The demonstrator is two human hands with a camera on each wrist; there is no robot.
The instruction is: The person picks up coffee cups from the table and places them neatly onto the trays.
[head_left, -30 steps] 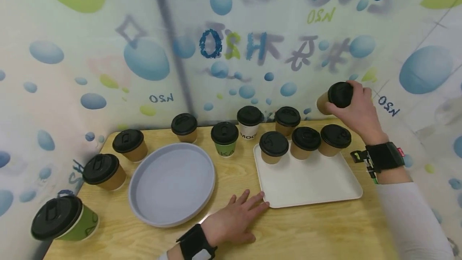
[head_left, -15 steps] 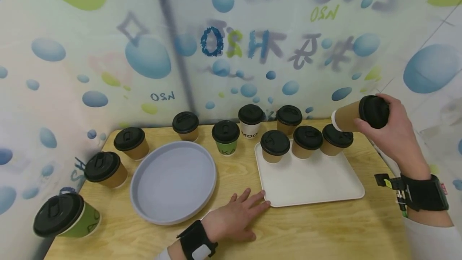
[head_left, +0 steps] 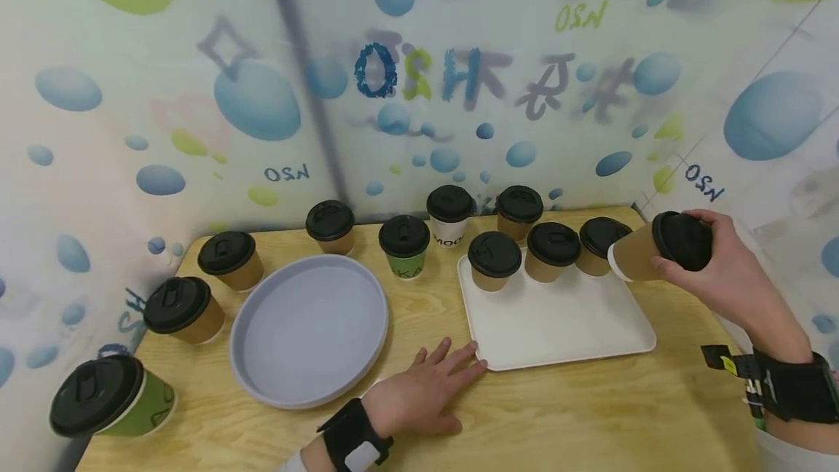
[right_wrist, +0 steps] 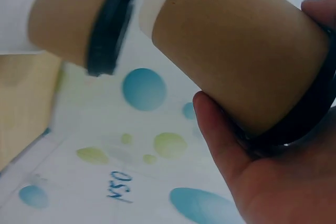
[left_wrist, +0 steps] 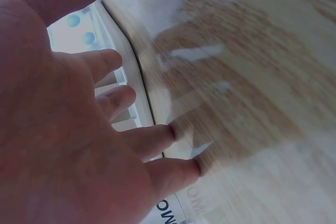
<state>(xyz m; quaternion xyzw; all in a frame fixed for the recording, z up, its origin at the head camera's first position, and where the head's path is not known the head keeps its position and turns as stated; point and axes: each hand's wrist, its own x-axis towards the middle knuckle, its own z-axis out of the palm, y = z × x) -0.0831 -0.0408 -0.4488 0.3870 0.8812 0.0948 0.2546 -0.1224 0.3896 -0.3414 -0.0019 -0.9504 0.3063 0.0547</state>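
My right hand (head_left: 741, 272) grips a brown paper cup (head_left: 636, 252) by its black lid, the cup tilted with its base toward the left, above the right side of the white tray (head_left: 564, 326). The same brown cup (right_wrist: 231, 40) fills much of the right wrist view, thumb and fingers around the lid end. Three brown cups with black lids stand along the tray's back edge, among them a middle one (head_left: 553, 250). Fingers spread, my left hand (head_left: 419, 395) rests on the table, fingertips at the tray's front left corner. In the left wrist view, the left hand (left_wrist: 79, 119) has straight fingers.
A round grey-blue tray (head_left: 308, 392) lies left of the white one. Around it stand several lidded cups, including a large green cup (head_left: 140, 406) at front left and a small green cup (head_left: 405, 261). A white cup (head_left: 448, 231) stands by the patterned wall (head_left: 393, 151).
My right hand has carried the brown cup rightward and down from near the back wall, tilting it further onto its side. The left hand has stayed at the tray corner.
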